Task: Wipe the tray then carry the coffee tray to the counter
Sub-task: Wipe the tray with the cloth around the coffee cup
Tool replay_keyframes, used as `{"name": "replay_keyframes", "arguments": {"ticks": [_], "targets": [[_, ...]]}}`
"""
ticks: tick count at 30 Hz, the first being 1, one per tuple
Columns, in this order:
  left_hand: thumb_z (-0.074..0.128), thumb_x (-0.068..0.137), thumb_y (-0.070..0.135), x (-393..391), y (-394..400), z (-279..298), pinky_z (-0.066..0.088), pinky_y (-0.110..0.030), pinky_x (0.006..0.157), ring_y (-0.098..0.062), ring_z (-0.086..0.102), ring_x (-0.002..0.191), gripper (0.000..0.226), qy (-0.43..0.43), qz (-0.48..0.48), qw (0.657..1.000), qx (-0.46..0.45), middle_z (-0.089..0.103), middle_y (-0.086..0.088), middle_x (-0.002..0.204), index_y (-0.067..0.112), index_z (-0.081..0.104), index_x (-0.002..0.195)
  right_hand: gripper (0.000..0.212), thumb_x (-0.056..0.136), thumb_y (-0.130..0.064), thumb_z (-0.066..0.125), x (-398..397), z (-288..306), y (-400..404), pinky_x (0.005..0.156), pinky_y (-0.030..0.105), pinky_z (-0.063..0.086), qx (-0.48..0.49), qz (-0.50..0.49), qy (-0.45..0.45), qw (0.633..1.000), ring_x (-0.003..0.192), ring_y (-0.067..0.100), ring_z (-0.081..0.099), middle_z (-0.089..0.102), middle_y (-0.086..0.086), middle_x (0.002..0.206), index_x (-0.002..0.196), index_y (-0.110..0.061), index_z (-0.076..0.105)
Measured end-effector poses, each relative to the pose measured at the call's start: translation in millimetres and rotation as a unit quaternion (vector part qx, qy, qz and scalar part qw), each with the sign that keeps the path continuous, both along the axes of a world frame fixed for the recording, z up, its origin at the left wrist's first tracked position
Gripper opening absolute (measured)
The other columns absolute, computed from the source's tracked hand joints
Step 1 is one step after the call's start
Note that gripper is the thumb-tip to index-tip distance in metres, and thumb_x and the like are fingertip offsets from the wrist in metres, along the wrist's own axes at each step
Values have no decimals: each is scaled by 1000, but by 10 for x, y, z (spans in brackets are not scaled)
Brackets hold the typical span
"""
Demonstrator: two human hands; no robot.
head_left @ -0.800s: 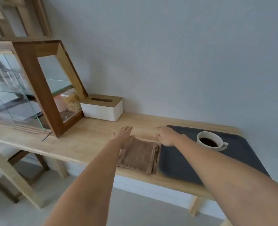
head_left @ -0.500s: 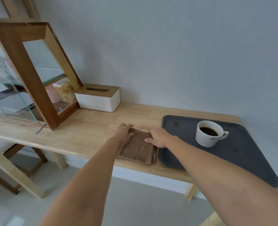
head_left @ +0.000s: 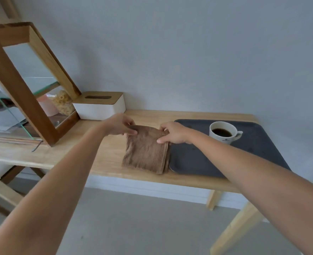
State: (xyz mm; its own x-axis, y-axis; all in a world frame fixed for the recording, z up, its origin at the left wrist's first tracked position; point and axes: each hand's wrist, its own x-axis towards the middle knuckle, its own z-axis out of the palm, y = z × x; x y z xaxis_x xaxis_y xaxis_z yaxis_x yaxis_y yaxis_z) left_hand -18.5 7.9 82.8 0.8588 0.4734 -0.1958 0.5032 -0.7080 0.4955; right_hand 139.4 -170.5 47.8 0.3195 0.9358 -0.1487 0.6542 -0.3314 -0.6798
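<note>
A folded brown cloth (head_left: 145, 153) lies on the wooden table (head_left: 100, 159), just left of a dark grey tray (head_left: 262, 150). My left hand (head_left: 119, 125) pinches the cloth's far left corner. My right hand (head_left: 174, 133) pinches its far right corner, at the tray's left edge. The far edge of the cloth is raised a little off the table. A white cup of black coffee (head_left: 222, 132) stands on the tray near its far side.
A white tissue box with a wooden lid (head_left: 99, 105) sits against the wall to the left. A wood-and-glass display case (head_left: 23, 85) fills the table's left end. The grey wall runs right behind the table; floor lies below.
Both hands went from resting flat on the cloth to pinching its far corners, and that edge has lifted. The camera view has shifted slightly.
</note>
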Motion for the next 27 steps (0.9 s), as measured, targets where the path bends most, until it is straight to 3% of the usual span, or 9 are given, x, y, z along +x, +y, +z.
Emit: {"name": "replay_keyframes", "arguments": {"ticks": [3,7,10,13,15,18,21,24,27], "targets": [[76,79,24,24,-153,361,47,-28,75,-16,56,74,17,15,-27,999,-27,68,3,77,14,72,92,21,80,-14,74,85,297,-230,71,33,50,18,16,43,999,65,11,58,61,2,78,93,-9,58],[76,79,26,200,-391,688,47,-26,75,-13,59,78,13,-11,-80,993,-82,70,9,74,19,74,90,21,83,-9,71,273,670,-628,59,25,55,25,15,83,996,55,1,63,65,-1,70,101,-11,61],[77,77,28,430,-565,732,52,-30,85,-13,62,85,22,-18,-107,987,-121,73,-4,93,19,74,97,26,83,-9,71,449,829,-904,56,22,55,2,2,64,998,55,4,63,67,0,72,108,-12,63],[76,79,24,684,-741,542,49,-24,75,-11,59,78,19,-9,-119,984,-136,70,0,85,17,74,97,32,82,-10,72,585,774,-1109,57,25,58,-18,-27,36,999,57,8,63,66,4,75,113,-13,62],[75,81,21,814,-848,322,46,-20,69,-8,57,74,15,-2,-121,983,-137,68,6,79,18,74,95,39,82,-14,73,622,627,-1196,54,23,54,-28,-37,-35,998,62,11,63,64,0,77,118,-16,60],[76,80,17,876,-955,-18,48,-23,76,-9,59,77,20,-30,-101,986,-129,70,0,84,11,75,99,34,84,-22,69,662,267,-1267,77,30,48,-23,-27,-170,985,91,17,60,63,-8,96,117,-29,60],[80,74,11,793,-1028,-294,48,-19,70,-1,66,70,19,-93,-86,984,-125,76,0,82,13,78,93,34,90,-22,61,612,-74,-1343,88,47,48,-19,-36,-171,984,99,21,59,64,-2,103,117,-40,57],[82,72,16,627,-1134,-525,45,-19,78,1,67,79,23,-115,-84,987,-68,77,9,85,21,79,94,34,88,-33,63,524,-328,-1439,89,38,47,-13,12,-186,982,96,16,55,57,-1,103,121,-31,59],[84,70,21,411,-1276,-720,45,-27,100,-1,61,103,38,-123,-61,988,-69,72,9,111,24,75,107,47,85,-54,59,469,-521,-1517,100,33,43,-20,27,-194,980,118,17,48,49,-1,130,121,-24,62]]}}
